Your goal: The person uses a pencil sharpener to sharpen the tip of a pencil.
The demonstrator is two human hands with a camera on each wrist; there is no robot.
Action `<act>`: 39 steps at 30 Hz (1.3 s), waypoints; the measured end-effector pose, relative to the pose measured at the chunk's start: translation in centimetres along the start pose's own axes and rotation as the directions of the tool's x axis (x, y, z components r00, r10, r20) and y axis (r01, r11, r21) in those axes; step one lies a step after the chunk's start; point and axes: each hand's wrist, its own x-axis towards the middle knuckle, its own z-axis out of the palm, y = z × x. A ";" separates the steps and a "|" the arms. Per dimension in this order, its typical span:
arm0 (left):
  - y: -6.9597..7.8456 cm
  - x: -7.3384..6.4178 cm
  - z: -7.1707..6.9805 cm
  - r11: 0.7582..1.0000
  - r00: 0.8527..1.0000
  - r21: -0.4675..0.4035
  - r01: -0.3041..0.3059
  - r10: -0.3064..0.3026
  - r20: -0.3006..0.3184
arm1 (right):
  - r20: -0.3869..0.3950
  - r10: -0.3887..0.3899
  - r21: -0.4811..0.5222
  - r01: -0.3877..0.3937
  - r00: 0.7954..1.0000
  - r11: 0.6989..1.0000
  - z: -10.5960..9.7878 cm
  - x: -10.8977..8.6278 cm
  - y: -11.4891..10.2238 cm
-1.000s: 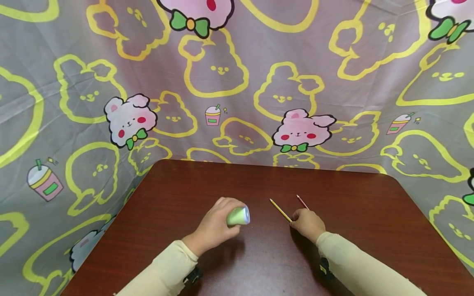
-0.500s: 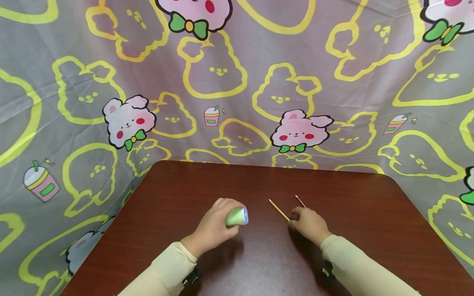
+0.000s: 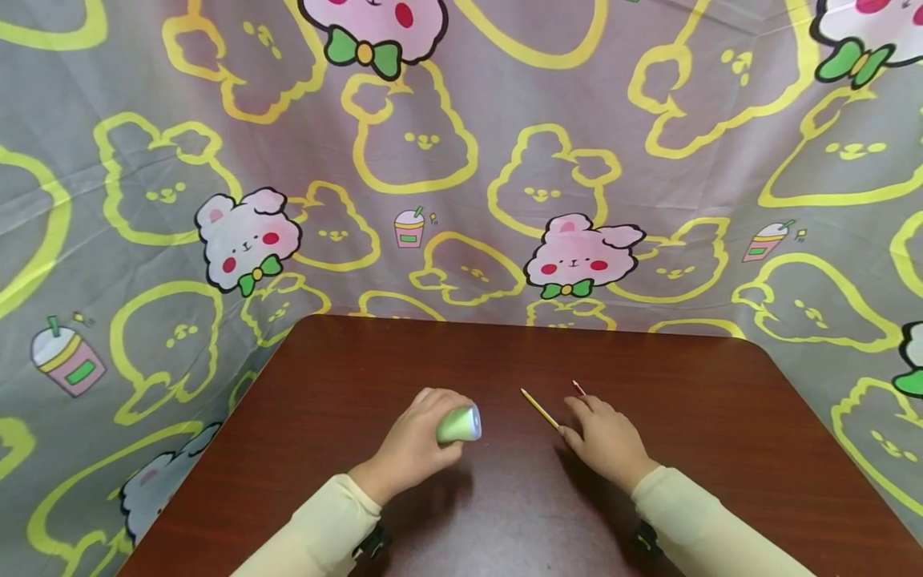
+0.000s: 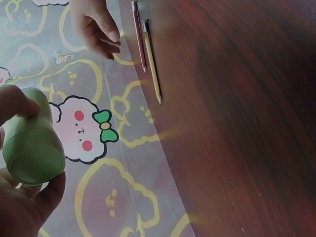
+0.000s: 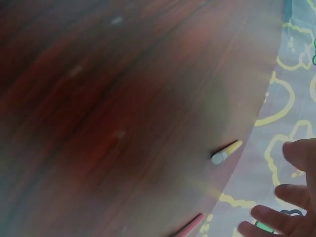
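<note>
My left hand [image 3: 414, 441] grips a light green, rounded cylinder [image 3: 457, 424], tilted so its pale bluish-white end faces right. In the left wrist view, thumb and fingers wrap around the green cylinder [image 4: 37, 143], whose smooth rounded end shows. On the table lie a yellow pencil [image 3: 539, 409] and a red pencil [image 3: 579, 388], roughly side by side. My right hand [image 3: 611, 442] hovers by their near ends with fingers spread and nothing held. It hides most of the red pencil in the head view. The right wrist view shows the yellow pencil's [image 5: 227, 152] eraser end.
A dark reddish-brown table [image 3: 404, 361] with rounded far corners stretches under both hands. Grey cloth [image 3: 461, 200] printed with yellow outlines and cartoon rabbits hangs behind and beside it. Black wrist cameras [image 3: 372, 543] sit under the cream sleeves.
My right hand's fingers have spread from a closer curl, and the hand has shifted slightly right. Both pencils stay on the table. The left hand keeps the green cylinder nearly still.
</note>
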 end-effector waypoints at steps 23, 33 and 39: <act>-0.1 0.3 0.2 1.000 1.000 -0.003 -0.031 0.031 -0.006 | 0.014 0.003 -0.090 -0.002 1.000 0.996 -0.8 -0.8 3.7; -0.1 0.5 0.2 0.999 0.999 -0.010 -0.037 0.037 0.000 | 0.056 0.068 -0.036 -0.066 0.996 0.997 -0.8 -0.8 5.0; -0.1 0.5 0.1 0.999 0.999 -0.010 -0.038 0.038 0.004 | 0.077 0.089 -0.019 -0.087 0.993 0.996 -0.8 -1.0 5.4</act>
